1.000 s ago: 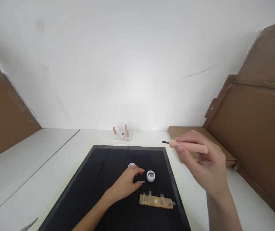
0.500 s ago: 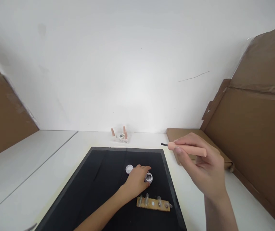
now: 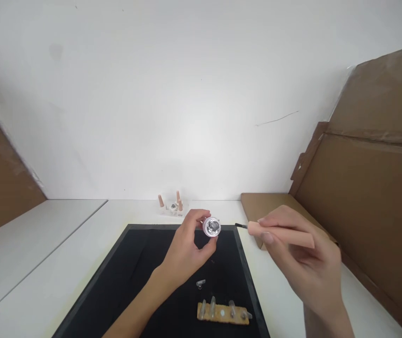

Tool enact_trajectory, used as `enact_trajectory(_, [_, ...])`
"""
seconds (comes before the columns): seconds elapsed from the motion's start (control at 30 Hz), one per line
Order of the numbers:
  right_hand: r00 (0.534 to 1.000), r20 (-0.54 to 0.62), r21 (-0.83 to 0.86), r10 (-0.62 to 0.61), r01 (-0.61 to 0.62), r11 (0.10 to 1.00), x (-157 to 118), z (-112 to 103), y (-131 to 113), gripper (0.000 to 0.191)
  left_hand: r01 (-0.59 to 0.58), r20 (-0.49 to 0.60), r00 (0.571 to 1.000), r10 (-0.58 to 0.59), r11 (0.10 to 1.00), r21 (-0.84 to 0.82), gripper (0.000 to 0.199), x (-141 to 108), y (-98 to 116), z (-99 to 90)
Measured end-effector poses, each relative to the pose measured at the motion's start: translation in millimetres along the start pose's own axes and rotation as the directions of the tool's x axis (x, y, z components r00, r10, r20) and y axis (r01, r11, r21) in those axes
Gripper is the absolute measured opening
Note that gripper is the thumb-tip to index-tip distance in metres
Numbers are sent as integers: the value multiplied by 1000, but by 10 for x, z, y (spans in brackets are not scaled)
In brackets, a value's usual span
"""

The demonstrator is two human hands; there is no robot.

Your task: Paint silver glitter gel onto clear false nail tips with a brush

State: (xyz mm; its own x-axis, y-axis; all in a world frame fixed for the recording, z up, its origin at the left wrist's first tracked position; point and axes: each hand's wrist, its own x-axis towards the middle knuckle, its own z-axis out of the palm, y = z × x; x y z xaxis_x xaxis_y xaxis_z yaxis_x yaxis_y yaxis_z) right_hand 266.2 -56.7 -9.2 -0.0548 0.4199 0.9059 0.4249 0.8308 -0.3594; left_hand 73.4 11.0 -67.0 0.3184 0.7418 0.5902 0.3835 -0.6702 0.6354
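Note:
Between thumb and fingers, my left hand (image 3: 190,251) grips a small round jar (image 3: 211,226) above the black mat, its open mouth tilted toward me with silvery flakes inside. My right hand (image 3: 302,253) pinches a peach-coloured brush handle (image 3: 281,234). The dark bristles (image 3: 241,226) point left toward the jar without touching it. Below, on the mat, lies a tan strip (image 3: 227,317) bearing several clear nail tips. A small clear piece (image 3: 201,283) lies just beyond the strip.
Bottles with peach caps (image 3: 178,205) stand in a clear holder near the white wall. The black mat (image 3: 144,267) covers the middle of the white table. A flat cardboard box (image 3: 267,206) is at the back right, beside an upright cardboard panel (image 3: 369,188).
My left hand has lifted the jar off the mat and tilted it. The small clear piece now shows on the mat, and the white lid is out of sight. My right hand moved slightly right.

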Motion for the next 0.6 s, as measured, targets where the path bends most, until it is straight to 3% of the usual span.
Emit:
enact_trajectory(0.13, [1000, -3, 47, -16, 16, 999, 11, 12, -40, 26, -193, -168, 968, 187, 981, -20, 44, 29, 86, -133])
enact_trajectory(0.23, [1000, 30, 57, -4, 3, 998, 8, 63, -74, 24, -332, -216, 920, 326, 943, 6, 51, 22, 97, -221])
enact_trajectory(0.43, [990, 139, 38, -40, 35, 999, -9, 218, -131, 21, -554, -199, 795, 573, 820, 145, 59, -59, 72, -433])
enact_trajectory(0.6, [971, 221, 16, -87, 86, 996, 66, 294, -162, 25, -583, -176, 766, 619, 783, 219, 57, -78, 64, -510])
